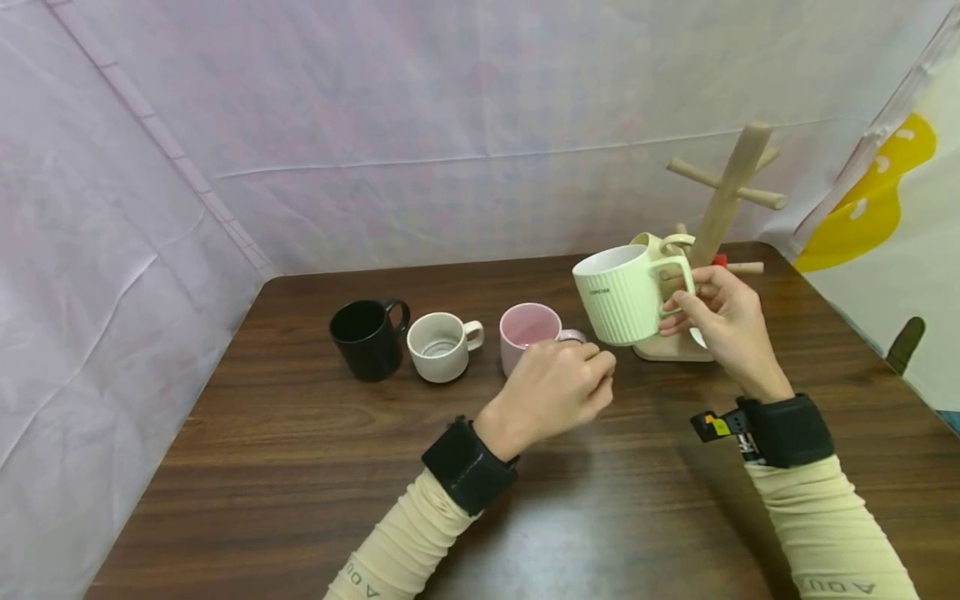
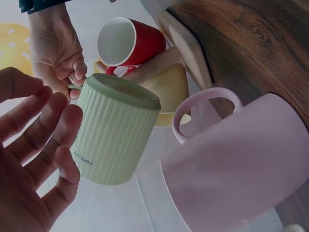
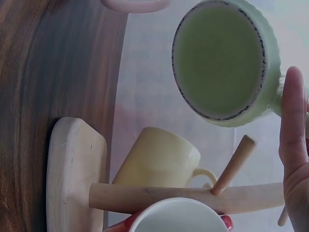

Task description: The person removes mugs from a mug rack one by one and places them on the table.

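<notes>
A light green ribbed mug (image 1: 622, 304) is held off the table by my right hand (image 1: 727, 329), whose fingers and thumb pinch its handle. The mug is tilted, and its underside faces the right wrist view. My left hand (image 1: 555, 383) hovers in front of a pink mug (image 1: 529, 323), fingers loosely bent and holding nothing. Just beyond the green mug stands a wooden mug tree (image 1: 723, 208). A yellow mug (image 3: 157, 157) and a red mug (image 2: 147, 46) with a white inside hang on its lower pegs; in the head view both are mostly hidden.
Left of the pink mug, a cream mug (image 1: 439, 350) and a black mug (image 1: 369, 342) stand upright in a row on the dark wooden table (image 1: 315, 467). Pale cloth (image 1: 450, 125) hangs behind the table. Upper pegs (image 1: 761, 197) of the tree jut out sideways.
</notes>
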`<action>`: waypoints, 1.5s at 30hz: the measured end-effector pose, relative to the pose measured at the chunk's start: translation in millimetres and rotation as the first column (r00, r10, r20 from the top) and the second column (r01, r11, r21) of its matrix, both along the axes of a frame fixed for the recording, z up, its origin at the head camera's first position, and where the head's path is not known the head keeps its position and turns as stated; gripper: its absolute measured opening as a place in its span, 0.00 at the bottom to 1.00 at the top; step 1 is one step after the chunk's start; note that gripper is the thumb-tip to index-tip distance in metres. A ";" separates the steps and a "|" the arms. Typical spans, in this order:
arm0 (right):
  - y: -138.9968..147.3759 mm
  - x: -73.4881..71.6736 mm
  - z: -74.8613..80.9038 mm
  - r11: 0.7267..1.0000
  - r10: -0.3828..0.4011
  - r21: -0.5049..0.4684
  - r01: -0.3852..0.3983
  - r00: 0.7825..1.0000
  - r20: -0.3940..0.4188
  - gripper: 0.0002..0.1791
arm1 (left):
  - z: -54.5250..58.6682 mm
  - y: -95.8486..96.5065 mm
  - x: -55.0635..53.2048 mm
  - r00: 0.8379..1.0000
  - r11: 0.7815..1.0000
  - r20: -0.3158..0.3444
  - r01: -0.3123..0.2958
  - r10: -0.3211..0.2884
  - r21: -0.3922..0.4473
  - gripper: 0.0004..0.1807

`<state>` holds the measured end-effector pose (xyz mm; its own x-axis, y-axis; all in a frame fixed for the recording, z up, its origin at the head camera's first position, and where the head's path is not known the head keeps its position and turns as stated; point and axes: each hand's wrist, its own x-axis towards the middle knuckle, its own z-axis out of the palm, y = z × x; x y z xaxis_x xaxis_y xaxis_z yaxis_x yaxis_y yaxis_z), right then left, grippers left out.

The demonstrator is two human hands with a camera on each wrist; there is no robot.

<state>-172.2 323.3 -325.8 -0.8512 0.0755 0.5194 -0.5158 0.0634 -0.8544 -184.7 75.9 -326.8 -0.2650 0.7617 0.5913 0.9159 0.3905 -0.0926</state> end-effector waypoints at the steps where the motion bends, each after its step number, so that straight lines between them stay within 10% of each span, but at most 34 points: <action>1: -0.2 -0.3 -0.1 1.000 0.002 -0.003 -0.002 1.000 0.001 0.06 | 0.2 -0.8 -0.4 1.000 1.000 0.006 -0.003 0.003 0.011 0.05; 12: -8.0 -3.6 -0.4 0.989 0.064 -0.132 -0.067 0.997 -0.033 0.07 | -0.2 -9.1 -6.8 0.996 0.985 0.077 -0.051 0.038 0.168 0.04; 32: -31.3 -4.1 2.6 0.974 0.107 -0.192 -0.120 0.991 -0.076 0.07 | 5.9 -35.1 -21.7 0.941 0.878 0.317 -0.247 0.116 0.410 0.02; 45: -50.0 -3.4 6.5 0.973 0.158 -0.157 -0.167 0.985 -0.071 0.06 | 8.0 -45.5 -25.5 0.888 0.858 0.429 -0.344 0.165 0.381 0.36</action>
